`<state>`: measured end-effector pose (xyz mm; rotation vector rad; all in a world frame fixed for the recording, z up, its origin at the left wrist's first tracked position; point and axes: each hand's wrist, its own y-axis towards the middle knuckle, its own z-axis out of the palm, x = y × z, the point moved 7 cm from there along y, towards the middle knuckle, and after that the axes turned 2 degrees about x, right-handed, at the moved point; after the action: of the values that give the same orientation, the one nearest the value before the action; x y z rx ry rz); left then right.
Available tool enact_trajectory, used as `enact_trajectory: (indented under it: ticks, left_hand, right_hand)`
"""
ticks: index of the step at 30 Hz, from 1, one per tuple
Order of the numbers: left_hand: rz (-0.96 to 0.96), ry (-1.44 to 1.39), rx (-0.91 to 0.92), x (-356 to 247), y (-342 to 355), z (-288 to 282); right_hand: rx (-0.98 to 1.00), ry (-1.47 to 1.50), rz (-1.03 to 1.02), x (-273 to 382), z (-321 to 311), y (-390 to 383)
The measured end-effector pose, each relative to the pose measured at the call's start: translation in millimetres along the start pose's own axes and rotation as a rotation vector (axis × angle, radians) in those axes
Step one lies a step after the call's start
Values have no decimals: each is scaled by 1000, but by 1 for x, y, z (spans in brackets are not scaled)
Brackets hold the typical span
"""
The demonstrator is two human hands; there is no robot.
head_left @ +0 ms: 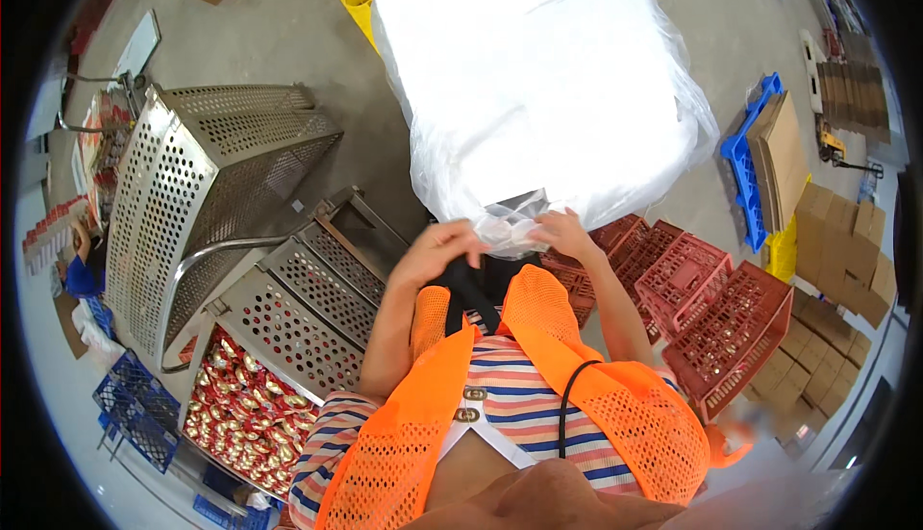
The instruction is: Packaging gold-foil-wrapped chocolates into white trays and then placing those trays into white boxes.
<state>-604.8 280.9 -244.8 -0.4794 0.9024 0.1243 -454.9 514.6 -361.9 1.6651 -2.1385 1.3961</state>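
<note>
In front of me stands a large, bright white bulk [538, 88] covered in thin clear plastic film [663, 160]. At its near edge the film is bunched into a crumpled fold [510, 227], just ahead of my waist. My left hand [447, 249] has its fingers curled at the left side of this fold, gripping the film. On the right side, my right hand [565, 234] pinches the film between thumb and fingers. A dark gap shows through the film between the hands. What lies under the bright white surface is washed out.
A yellow pallet [361, 15] shows beneath the white bulk. To the left are a perforated metal hopper [159, 213] and a bin of red-and-gold wrapped pieces [240, 415]. Red crates [726, 338] stand at right, beyond them a blue pallet [740, 174] and cartons [846, 241]. Another person [85, 261] is far left.
</note>
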Motion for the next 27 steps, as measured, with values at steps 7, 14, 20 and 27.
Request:
enact_trajectory:
  ticks: [7,14,20,27]
  left_hand:
    - [57,-59,-750,-43,-49,-131]
    - [83,131,-913,-99,-63,-174]
    - [-112,134,-638,-86,2,-103]
    - [-219,93,-457,-70,-9,-45]
  right_hand:
    - [-480,-340,284,-112,-5,-125]
    - [-368,-262,806,-208,64,-111]
    - [-475,396,486,-253,-7,-74]
    - [-823,295,193,-39,-39,64]
